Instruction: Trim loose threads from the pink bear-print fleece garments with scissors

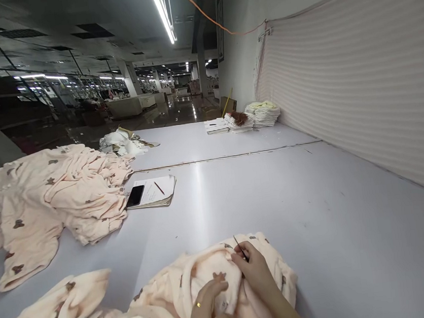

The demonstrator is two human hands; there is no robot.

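A pale peach, fleecy garment (184, 284) with brown bear-like prints lies bunched on the table in front of me. My left hand (210, 310), with a gold ring on one finger, rests on its folds; thumb and fingers are apart. My right hand (253, 266) is closed round slim dark thread snips (239, 247), whose pointed blade sticks up past the fingertips. Those fingertips are at the upper part of the cloth, close to a small pale piece at its edge. The handle part of the snips is mostly hidden by the hand.
A large heap of the same fabric (66, 191) covers the table's left. Beside it lies a notepad (165, 187) with a phone (136, 195) and a pen (159, 188). White scraps (121, 141) and paper stacks (264, 114) stand at the far edge. A striped cloth (359, 76) hangs along the right.
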